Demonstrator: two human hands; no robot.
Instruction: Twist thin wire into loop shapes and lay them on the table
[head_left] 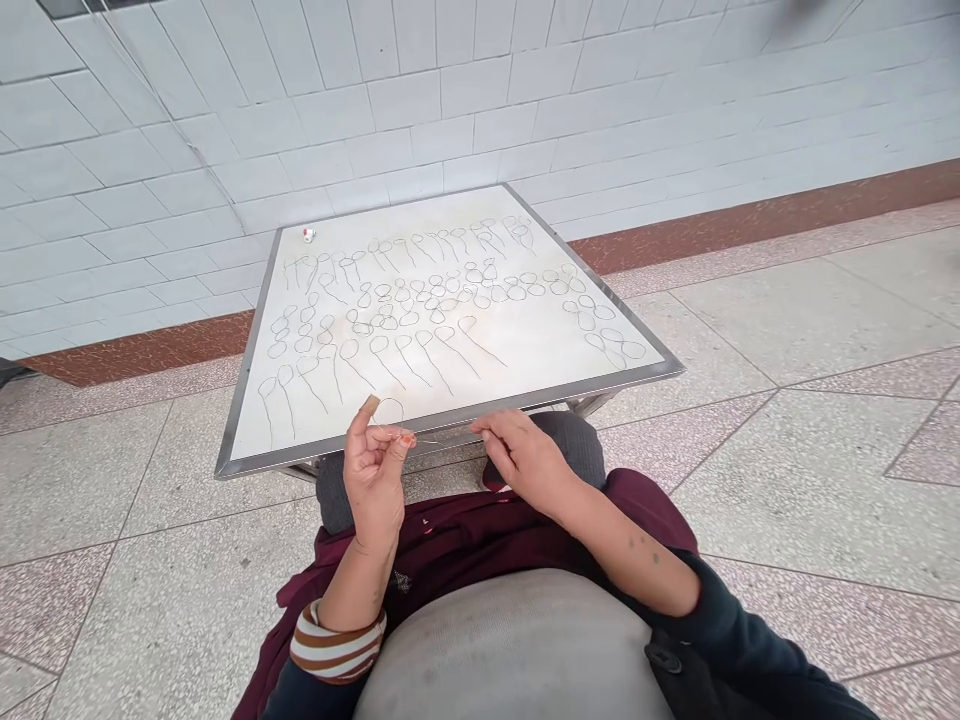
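My left hand [373, 485] pinches a thin dark wire [390, 401] between thumb and fingertips, with the wire's round loop standing up above the grip. A tan wrap covers the tip of one raised finger. From the pinch, the wire's tail runs right toward my right hand [529, 462], whose thumb and fingers are closed on its far end. Both hands are over my lap, just before the table's near edge. On the white tabletop [517, 350], several similar wire pieces [380, 344] lie in rows, some with long straight tails and others as linked rings.
The square table has a grey metal rim [450, 412]. A small red and white object [309, 235] sits at its far left corner. Behind stands a white tiled wall [420, 110] with a brown skirting band. Speckled floor tiles [750, 440] surround the table; my knees are under its near edge.
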